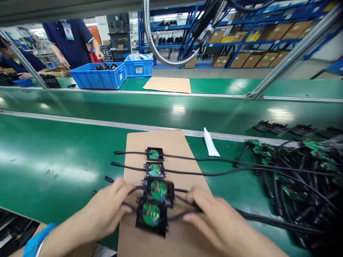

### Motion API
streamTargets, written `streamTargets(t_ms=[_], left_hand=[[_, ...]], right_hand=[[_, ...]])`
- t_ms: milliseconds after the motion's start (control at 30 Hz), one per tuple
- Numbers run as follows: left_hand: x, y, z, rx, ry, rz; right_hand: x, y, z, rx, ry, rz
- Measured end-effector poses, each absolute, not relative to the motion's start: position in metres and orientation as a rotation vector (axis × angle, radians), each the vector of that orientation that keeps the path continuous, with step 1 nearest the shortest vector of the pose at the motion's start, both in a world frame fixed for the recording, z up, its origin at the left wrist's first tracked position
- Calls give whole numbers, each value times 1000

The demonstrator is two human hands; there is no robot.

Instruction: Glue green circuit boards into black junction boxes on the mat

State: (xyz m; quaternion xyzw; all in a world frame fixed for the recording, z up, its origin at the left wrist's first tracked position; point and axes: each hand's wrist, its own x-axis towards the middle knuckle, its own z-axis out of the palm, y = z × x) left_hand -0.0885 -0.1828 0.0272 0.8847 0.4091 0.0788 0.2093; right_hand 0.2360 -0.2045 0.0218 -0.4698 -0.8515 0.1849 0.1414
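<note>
Pinching, with the left hand (111,201), a thin black left-side cable (130,206); holding thumb and fingers together on it. Pointing inward from lower left, back of hand facing up. Wearing a bright blue wristband (40,238) on that arm. Pointing inward from lower right with the right hand (211,214), back also up; holding thumb and forefinger tips apart at thin black right-side cables (184,214); cannot tell whether clamping.

Placing between both hands: square black plastic housing with round green circuit board (151,216), blurring, tilting, overlapping a second such housing (159,191) just behind.

Noting two further housings (155,169) lying beyond, in line on a tan cardboard sheet (174,246). Seeing a slim white tube (210,142) on the green tabletop (66,160); unable to make out print. Seeing tangled black cables with green boards (292,185) at right.

Farther out, observing a blue plastic bin (131,66) bearing a white label (139,70), plus a navy-shirted person (76,44) wearing a badge (68,31); reading neither, text too small.
</note>
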Motion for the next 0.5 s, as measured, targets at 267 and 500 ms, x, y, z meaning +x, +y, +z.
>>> streamTargets(t_ms=[267, 500], left_hand=[[-88, -86, 26, 2640, 1033, 71], [-82, -100, 2, 2736, 1186, -22]], right_hand=[[250, -111, 19, -1441, -2552, 512], [252, -149, -1, -1523, -2642, 46]])
